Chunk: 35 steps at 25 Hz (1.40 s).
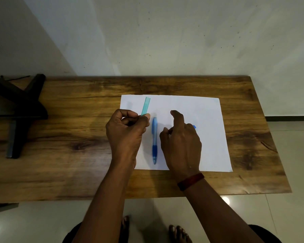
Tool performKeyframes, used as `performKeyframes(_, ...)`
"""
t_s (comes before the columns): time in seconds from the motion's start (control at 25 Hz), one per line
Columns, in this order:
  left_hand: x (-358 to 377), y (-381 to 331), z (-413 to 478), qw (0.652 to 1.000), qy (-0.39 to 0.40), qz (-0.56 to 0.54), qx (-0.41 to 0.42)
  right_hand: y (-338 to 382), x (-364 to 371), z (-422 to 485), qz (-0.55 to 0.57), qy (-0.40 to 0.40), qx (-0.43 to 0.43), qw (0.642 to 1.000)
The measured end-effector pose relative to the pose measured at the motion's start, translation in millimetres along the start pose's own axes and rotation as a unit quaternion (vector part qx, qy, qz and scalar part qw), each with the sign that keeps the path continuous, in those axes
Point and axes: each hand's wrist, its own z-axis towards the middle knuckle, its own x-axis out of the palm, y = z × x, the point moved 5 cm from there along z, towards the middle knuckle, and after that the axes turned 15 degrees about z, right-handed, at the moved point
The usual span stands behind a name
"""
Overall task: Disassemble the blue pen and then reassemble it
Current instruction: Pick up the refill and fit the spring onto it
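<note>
- At frame centre, pen lay on paper, between both hands.
- Left hand pinched teal strip.
- Right hand hovered, fingers loosely curled; grip unclear.
- Risk: round pen likely rolls if nudged.

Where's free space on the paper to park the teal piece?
Free: the far right of the white paper, beyond the right hand, and its right strip. Also bare wooden table left of the sheet. Crowded: the middle, where the blue pen lies between left hand, holding the teal piece, and right.
</note>
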Motion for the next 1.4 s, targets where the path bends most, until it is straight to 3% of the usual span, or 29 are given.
performKeyframes(0.28,-3,1,5,1.000,0.011,-0.005,-0.010,-11,5,1,0.024,0.018,0.047,0.998)
performKeyframes(0.56,2,1,9,0.999,0.033,-0.020,-0.008,-57,-44,30,0.005,-0.055,0.081,0.995)
performKeyframes(1.08,19,-3,2,0.999,0.037,0.030,0.004,-74,-43,29,-0.070,0.086,0.069,0.991)
performKeyframes(1.4,23,-1,2,0.996,0.044,0.073,-0.001,-60,-39,28,-0.085,0.093,0.026,0.992)
